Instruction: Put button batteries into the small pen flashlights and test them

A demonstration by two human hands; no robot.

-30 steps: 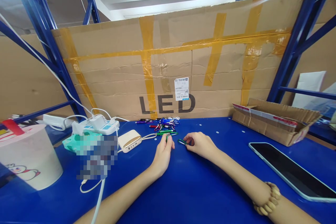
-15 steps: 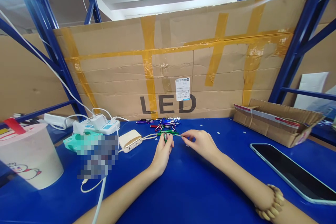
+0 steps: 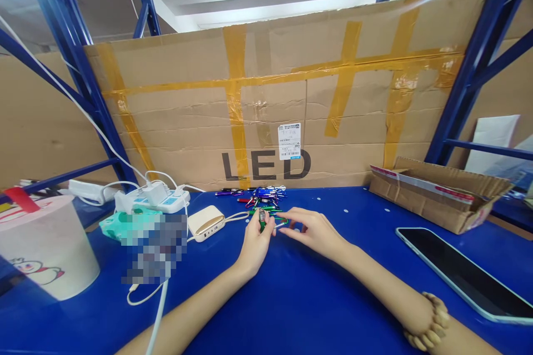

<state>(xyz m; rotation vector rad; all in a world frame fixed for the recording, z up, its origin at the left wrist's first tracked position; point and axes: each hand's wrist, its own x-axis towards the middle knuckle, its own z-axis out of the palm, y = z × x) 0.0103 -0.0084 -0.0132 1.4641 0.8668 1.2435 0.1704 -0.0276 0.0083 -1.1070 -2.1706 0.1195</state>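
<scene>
While the left hand [image 3: 254, 241], lower centre, is closed round a green item [image 3: 262, 221], the right hand [image 3: 316, 231], half-spread, adjoins a green clip [image 3: 283, 223], hold unclear.

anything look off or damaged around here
The cardboard panel behind the small colourful items looks worn: creased and patched with crossing strips of yellow tape. Left of the left hand, a pixelated patch hides whatever lies there.

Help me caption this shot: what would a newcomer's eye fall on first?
Probably the broad brown cardboard sheet with black LED lettering, standing along the back of the blue table. Next, near the middle, the bare left hand holding a small green-and-silver object, with the bare right hand beside it and a pile of small, shiny, multicoloured objects behind.
</scene>
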